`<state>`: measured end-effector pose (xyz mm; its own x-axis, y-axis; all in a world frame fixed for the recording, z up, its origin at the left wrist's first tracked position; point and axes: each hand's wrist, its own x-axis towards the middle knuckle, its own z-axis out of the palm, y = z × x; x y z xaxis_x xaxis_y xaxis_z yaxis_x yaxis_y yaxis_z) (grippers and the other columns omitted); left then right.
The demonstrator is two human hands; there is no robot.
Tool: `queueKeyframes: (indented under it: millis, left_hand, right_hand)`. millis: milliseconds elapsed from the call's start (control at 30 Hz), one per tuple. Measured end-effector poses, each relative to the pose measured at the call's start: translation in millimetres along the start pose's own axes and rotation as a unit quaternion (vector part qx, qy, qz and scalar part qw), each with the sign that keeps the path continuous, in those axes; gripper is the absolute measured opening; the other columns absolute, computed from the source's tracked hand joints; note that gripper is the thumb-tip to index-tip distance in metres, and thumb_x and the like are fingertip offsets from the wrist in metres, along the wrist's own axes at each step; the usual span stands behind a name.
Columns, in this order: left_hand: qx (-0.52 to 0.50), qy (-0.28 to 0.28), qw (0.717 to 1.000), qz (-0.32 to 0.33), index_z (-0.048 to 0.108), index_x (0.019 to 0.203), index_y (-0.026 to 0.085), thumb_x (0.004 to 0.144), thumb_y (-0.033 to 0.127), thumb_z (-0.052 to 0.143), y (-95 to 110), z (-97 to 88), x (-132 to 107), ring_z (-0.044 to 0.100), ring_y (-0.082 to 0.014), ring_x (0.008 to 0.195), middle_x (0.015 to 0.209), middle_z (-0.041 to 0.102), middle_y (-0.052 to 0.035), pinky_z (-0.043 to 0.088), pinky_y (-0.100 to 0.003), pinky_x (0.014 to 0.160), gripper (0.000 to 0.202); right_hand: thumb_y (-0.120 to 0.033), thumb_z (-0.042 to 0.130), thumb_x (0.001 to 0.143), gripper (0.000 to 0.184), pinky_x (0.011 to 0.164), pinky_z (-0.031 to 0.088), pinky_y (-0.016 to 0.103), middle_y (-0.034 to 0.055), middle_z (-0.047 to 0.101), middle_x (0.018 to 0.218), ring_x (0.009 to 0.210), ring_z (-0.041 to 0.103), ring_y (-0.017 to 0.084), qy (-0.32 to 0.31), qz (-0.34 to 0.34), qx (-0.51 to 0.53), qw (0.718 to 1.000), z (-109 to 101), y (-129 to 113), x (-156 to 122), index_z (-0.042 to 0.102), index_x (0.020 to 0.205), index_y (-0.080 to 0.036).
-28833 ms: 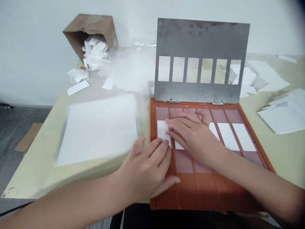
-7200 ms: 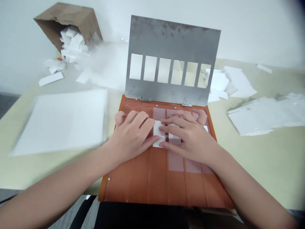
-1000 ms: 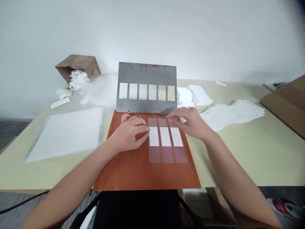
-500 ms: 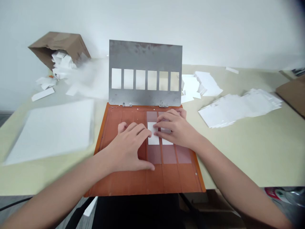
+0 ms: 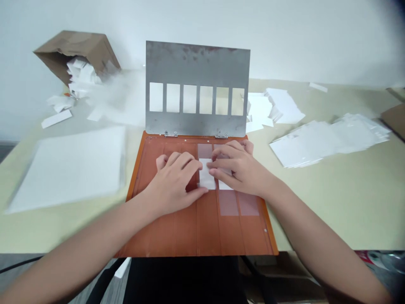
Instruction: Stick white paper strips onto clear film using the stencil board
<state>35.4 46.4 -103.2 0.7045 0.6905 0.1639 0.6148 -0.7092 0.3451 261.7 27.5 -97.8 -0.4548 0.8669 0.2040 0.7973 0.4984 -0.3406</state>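
Observation:
An orange slotted tray [image 5: 196, 228] lies in front of me, its grey metal lid [image 5: 196, 63] with several window cut-outs hinged upright behind it. My left hand [image 5: 174, 183] is curled on the tray, with thumb and fingertips pinched on the left edge of a white card [image 5: 207, 178] in a middle slot. My right hand [image 5: 240, 169] lies flat with its fingers stretched over the neighbouring cards, fingertips touching the same card's right edge. Two translucent film strips [image 5: 237, 202] show in the slots below my right hand.
A stack of white sheets [image 5: 69, 166] lies left of the tray. A tipped cardboard box [image 5: 76, 46] spills white slips at the back left. More white pieces [image 5: 325, 137] are spread at the right, a smaller heap [image 5: 275, 105] lies behind them, and brown cardboard [image 5: 395, 118] sits at the right edge.
My right hand came back from the tray's right edge onto the cards. My left hand closed on the middle card, and the film strip below that card is no longer visible.

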Motion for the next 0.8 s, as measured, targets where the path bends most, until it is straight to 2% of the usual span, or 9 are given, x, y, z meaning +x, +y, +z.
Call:
queueKeyframes:
  millis: [100,267,400,500,633,733,800]
  left_hand:
    - [0.022,0.036,0.999,0.005,0.056,0.101,0.02,0.088,0.041,0.064,-3.9,2.1,4.3,0.053,-0.0239,0.095,0.106,0.063,-0.0051,0.024,-0.04,0.079,0.026]
    - [0.066,0.079,0.995,0.017,0.058,0.101,0.02,0.086,0.04,0.068,-7.5,5.9,8.9,0.055,-0.0233,0.092,0.104,0.065,-0.0045,0.023,-0.039,0.078,0.027]
    - [0.107,0.117,0.986,0.043,0.059,0.101,0.02,0.089,0.048,0.066,-11.2,9.6,10.7,0.056,-0.0234,0.089,0.102,0.066,-0.0051,0.024,-0.04,0.079,0.032]
    - [0.118,0.14,0.982,0.054,0.06,0.099,0.02,0.095,0.046,0.056,-11.1,8.3,9.6,0.057,-0.0224,0.087,0.098,0.067,-0.0046,0.024,-0.041,0.08,0.027]
    - [0.115,0.132,0.982,0.071,0.062,0.098,0.02,0.099,0.034,0.05,-2.2,-2.5,2.3,0.059,-0.022,0.086,0.096,0.066,-0.0048,0.027,-0.042,0.079,0.018]
    - [0.119,0.105,0.974,0.159,0.064,0.094,0.017,0.098,0.024,0.05,8.5,-11.1,-6.1,0.06,-0.0205,0.083,0.089,0.066,-0.0035,0.033,-0.042,0.078,0.016]
    - [0.114,0.065,0.965,0.225,0.066,0.099,0.015,0.098,0.021,0.05,15.6,-13.2,-12.1,0.062,-0.0199,0.086,0.089,0.068,-0.0035,0.038,-0.04,0.083,0.017]
  right_hand:
    - [-0.05,0.047,0.099,0.038,0.086,0.023,0.042,0.0059,0.065,0.105,0.098,0.052,0.022,-0.01,-0.005,0.01,1.0,-2.2,0.7,-2.2,0.076,0.094,-0.025]
    - [-0.065,0.063,0.084,0.044,0.089,0.023,0.042,0.007,0.065,0.108,0.101,0.052,0.025,0.002,-0.026,0.001,1.0,2.7,4.8,-4.9,0.075,0.096,-0.024]
    - [-0.056,0.065,0.087,0.034,0.086,0.023,0.041,0.0065,0.065,0.107,0.1,0.052,0.024,0.01,-0.022,-0.014,1.0,6.5,4.8,-4.3,0.074,0.093,-0.024]
    - [-0.05,0.063,0.091,0.028,0.085,0.023,0.04,0.0061,0.065,0.107,0.099,0.053,0.023,0.018,-0.024,-0.019,0.999,7.7,4.5,-3.9,0.073,0.092,-0.024]
    - [-0.047,0.063,0.091,0.026,0.085,0.024,0.041,0.0055,0.066,0.106,0.099,0.053,0.022,0.025,-0.024,-0.017,0.999,8.9,5.7,-4.2,0.073,0.09,-0.023]
    - [-0.044,0.062,0.093,0.023,0.087,0.024,0.042,0.0052,0.066,0.105,0.1,0.054,0.022,0.027,-0.022,-0.012,0.999,9.7,6.6,-4.1,0.072,0.089,-0.023]
    - [-0.042,0.062,0.093,0.021,0.087,0.024,0.042,0.0048,0.066,0.105,0.1,0.054,0.022,0.029,-0.024,-0.008,0.999,10.1,6.9,-4.0,0.072,0.09,-0.024]
